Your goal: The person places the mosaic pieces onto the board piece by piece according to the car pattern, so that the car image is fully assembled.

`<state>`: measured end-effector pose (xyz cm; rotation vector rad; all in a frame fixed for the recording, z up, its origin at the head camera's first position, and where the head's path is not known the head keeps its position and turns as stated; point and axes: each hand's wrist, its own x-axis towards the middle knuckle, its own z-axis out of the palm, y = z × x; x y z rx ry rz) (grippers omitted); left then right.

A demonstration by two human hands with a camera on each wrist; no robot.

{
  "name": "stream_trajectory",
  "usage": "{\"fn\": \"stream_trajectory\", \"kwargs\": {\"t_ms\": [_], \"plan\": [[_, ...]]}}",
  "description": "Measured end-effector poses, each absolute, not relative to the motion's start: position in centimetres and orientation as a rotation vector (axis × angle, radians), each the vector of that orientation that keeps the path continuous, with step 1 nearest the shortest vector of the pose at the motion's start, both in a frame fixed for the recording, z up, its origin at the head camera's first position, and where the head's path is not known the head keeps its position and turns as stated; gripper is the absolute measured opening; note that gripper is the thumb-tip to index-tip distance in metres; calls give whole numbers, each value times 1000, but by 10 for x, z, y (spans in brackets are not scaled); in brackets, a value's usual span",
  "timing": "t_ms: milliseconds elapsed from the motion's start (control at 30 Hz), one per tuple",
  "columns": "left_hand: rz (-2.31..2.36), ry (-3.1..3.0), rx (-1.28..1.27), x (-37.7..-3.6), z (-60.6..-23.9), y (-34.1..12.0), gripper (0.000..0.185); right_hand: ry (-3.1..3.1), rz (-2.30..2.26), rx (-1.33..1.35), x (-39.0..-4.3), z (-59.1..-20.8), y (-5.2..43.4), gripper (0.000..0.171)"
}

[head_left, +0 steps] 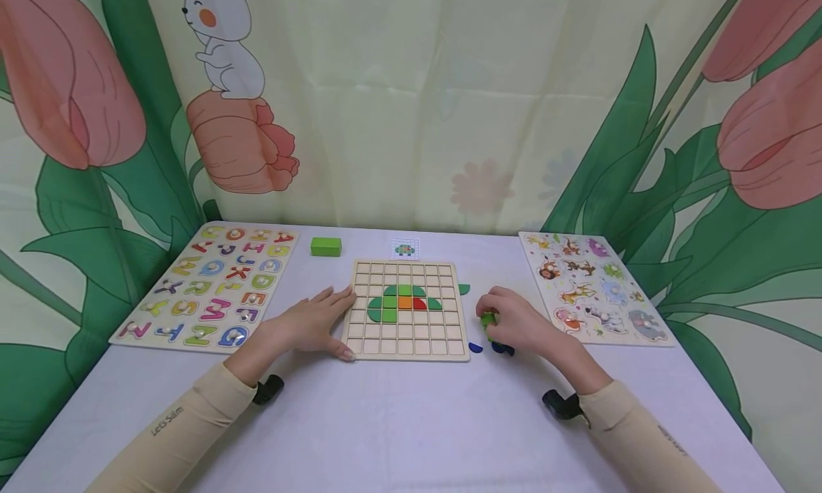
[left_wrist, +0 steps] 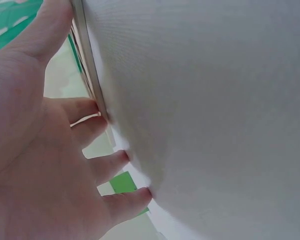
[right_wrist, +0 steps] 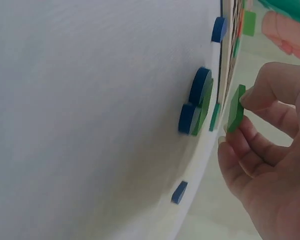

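Note:
A wooden grid board (head_left: 405,334) lies in the middle of the white table, with green, orange and red tiles (head_left: 404,302) set into its centre. My left hand (head_left: 319,322) lies flat on the table, its fingers straight against the board's left edge (left_wrist: 90,75). My right hand (head_left: 514,322) hovers just right of the board and pinches a small green tile (head_left: 489,319) (right_wrist: 235,109) between thumb and fingers. Blue tiles (head_left: 503,348) (right_wrist: 194,102) lie on the table beneath that hand, and one blue tile (head_left: 474,347) sits by the board's corner.
An alphabet puzzle (head_left: 208,282) lies at the left and an animal puzzle (head_left: 594,286) at the right. A green block (head_left: 325,246) and a small picture card (head_left: 404,249) sit behind the board. A loose green tile (head_left: 464,289) rests by the board's right edge. A flowered curtain (head_left: 411,100) hangs behind.

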<state>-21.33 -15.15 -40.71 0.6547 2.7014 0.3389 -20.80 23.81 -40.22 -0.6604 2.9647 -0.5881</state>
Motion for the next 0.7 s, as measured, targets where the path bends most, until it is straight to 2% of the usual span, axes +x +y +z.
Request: {"fn": "stream_trajectory", "kwargs": {"t_ms": [700], "plan": [[341, 2710, 653, -214, -409, -151, 119, 2844, -695, -737, -218, -401, 163, 25]]}}
